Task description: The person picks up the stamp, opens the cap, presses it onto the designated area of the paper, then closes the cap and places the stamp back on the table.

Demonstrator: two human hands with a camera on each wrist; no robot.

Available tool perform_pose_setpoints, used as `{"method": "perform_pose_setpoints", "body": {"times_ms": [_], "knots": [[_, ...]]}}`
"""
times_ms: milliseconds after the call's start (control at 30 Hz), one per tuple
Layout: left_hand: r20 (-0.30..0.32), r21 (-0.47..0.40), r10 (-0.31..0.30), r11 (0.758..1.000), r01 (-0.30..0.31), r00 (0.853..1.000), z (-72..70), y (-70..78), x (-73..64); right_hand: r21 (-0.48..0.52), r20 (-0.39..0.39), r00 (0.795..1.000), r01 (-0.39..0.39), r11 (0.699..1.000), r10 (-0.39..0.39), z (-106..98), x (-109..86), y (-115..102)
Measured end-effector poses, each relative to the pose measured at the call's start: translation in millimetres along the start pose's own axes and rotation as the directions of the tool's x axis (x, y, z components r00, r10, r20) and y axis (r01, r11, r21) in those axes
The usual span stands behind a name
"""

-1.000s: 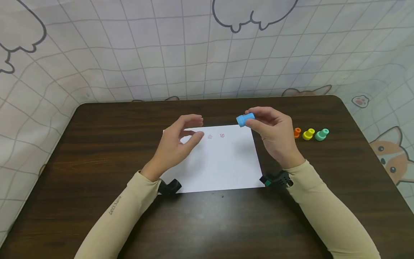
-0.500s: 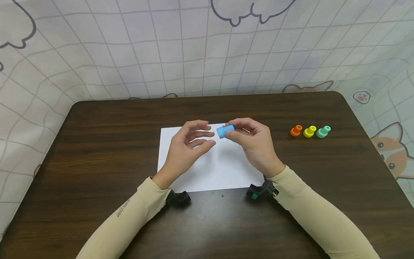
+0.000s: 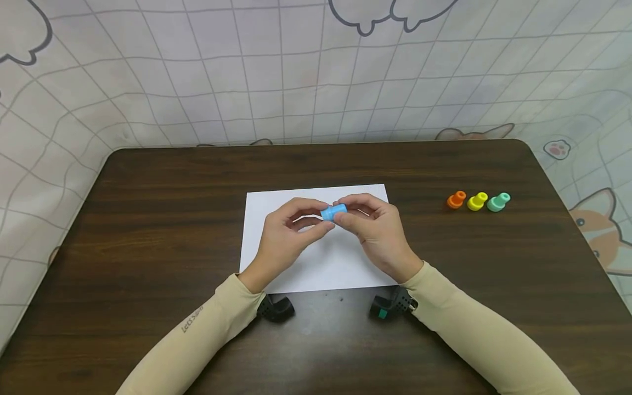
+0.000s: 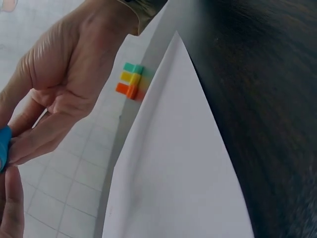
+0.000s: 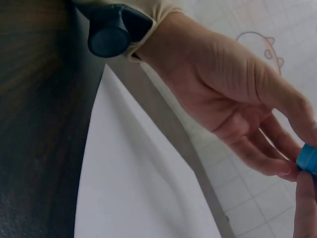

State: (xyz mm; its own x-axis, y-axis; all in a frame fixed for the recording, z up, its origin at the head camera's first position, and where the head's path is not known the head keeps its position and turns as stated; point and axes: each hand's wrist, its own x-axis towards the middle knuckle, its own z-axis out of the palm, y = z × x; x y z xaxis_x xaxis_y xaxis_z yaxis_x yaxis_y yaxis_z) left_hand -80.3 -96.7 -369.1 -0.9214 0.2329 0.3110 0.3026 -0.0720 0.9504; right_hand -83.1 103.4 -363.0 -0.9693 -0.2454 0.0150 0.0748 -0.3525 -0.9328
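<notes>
A small blue stamp (image 3: pixel 333 212) is held in the air over a sheet of white paper (image 3: pixel 336 269). My right hand (image 3: pixel 382 236) pinches its narrower right end between thumb and fingers. At the wider left end, the thumb and fingertips of my left hand (image 3: pixel 281 236) close on it. In the left wrist view the stamp (image 4: pixel 4 144) shows only partly, at the left edge; the right wrist view catches it (image 5: pixel 308 157) at the right edge. Whether a cap covers its end cannot be told.
An orange stamp (image 3: pixel 456 199), a yellow stamp (image 3: pixel 477 201) and a teal stamp (image 3: pixel 498 202) stand in a row on the dark wooden table (image 3: pixel 148 219), right of the paper. A white gridded cloth (image 3: pixel 296 71) hangs behind the table.
My right hand has brought the blue stamp left and down over the paper. My left hand has moved right, and its fingertips have taken hold of the stamp's left end.
</notes>
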Motion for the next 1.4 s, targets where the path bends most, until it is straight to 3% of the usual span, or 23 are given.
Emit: {"method": "perform_pose_setpoints", "body": {"times_ms": [267,567,967,1400], "knots": [[-0.009,0.015,0.026,1.0,-0.026,1.0,-1.0,-1.4,-0.7,0.049,-0.017,1.0,-0.002,0.999,0.003,3,-2.7,1],[-0.045,-0.002,0.041,0.999,-0.041,0.998,0.7,1.0,0.2,0.03,-0.049,0.999,0.001,1.0,0.0,5,-3.5,-2],[-0.072,-0.036,0.046,0.998,-0.049,0.996,1.3,8.1,3.1,-0.014,-0.049,0.996,0.079,0.997,-0.079,8,-5.5,-7],[-0.067,-0.04,-0.02,0.999,0.017,0.998,1.5,13.2,9.7,-0.098,-0.08,0.982,0.163,0.982,-0.171,9,-6.9,-11]]}}
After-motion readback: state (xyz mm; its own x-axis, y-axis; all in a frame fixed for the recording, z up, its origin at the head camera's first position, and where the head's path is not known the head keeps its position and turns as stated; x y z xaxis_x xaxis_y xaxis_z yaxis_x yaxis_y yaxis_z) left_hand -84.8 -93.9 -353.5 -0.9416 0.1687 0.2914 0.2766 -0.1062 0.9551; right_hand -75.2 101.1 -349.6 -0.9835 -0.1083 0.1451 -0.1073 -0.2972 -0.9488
